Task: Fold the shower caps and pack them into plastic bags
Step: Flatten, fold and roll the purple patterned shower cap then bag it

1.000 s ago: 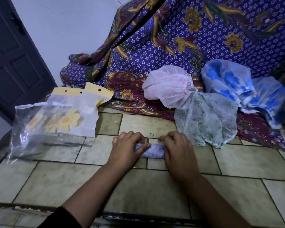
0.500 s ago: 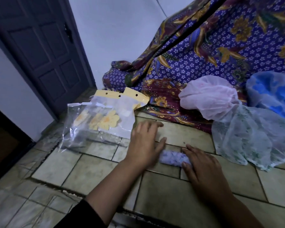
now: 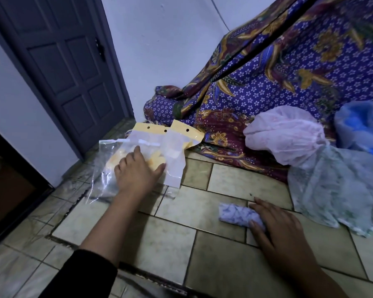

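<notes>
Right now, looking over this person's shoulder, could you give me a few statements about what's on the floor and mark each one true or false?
1. The left hand touches the plastic bags. True.
2. The folded shower cap is inside a bag. False: it lies on the tiled floor, one end under the right hand.
3. Both hands are on the folded shower cap. False: only the right hand rests on it.
4. A pink shower cap lies unfolded by the patterned cloth. True.
5. The door stands wide open. False: it is shut.
</notes>
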